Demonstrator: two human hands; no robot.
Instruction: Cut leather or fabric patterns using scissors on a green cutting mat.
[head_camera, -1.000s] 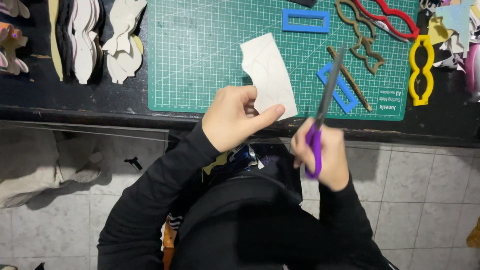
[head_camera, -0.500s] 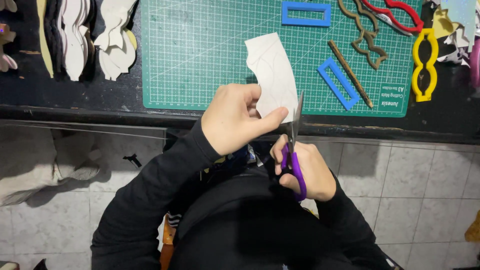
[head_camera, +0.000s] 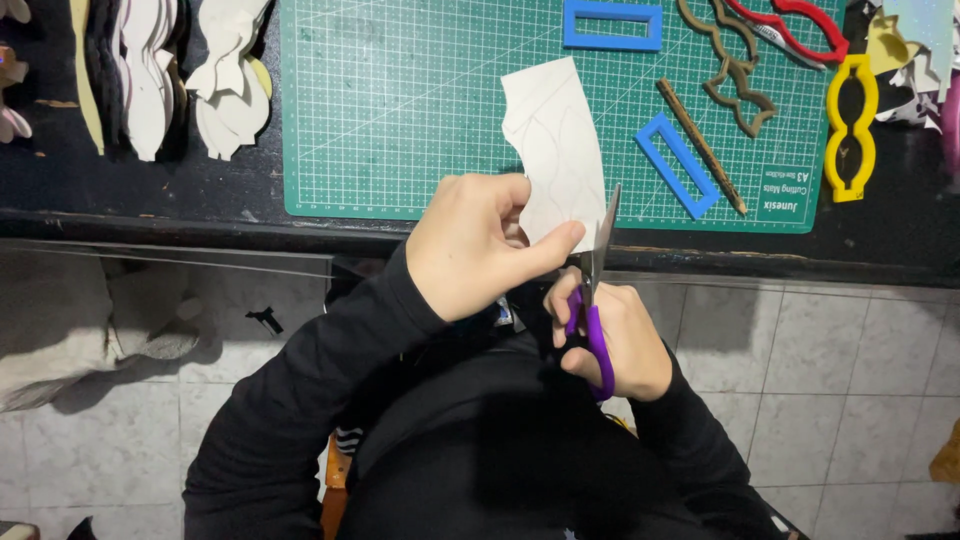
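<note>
On the far left of the dark table (head_camera: 120, 200), stacks of wavy cut-out shapes (head_camera: 150, 75) in cream, white and black are lying on edge, with a looser cream pile (head_camera: 228, 85) just beside them. A green gridded cutting mat (head_camera: 400, 110) is covering the middle of the table, matte and ruled with fine white lines.

The left hand (head_camera: 478, 248) is pinching a pale sheet of thin card (head_camera: 553, 145), thumb and fingers closed on its lower edge; the card is standing out over the near edge of the mat, its outline curved and faint pencil curves showing on it. Just right of that grip, the right hand (head_camera: 610, 338) is holding purple-handled scissors (head_camera: 594, 300), fingers through the loops, with the metal blades pointing up and lying against the card's right edge; the blades are looking nearly closed.

Further right on the mat, hollow plastic-looking templates are lying flat: a blue rectangular frame (head_camera: 612, 25) at the top, a second blue frame (head_camera: 678, 165) set at a slant, a thin brown stick (head_camera: 700, 145) touching it, an olive wavy outline (head_camera: 735, 75), a red one (head_camera: 790, 25), and a yellow figure-eight outline (head_camera: 852, 125) straddling the mat's right edge.

Below the table, grey floor tiles (head_camera: 860, 350) are showing.
</note>
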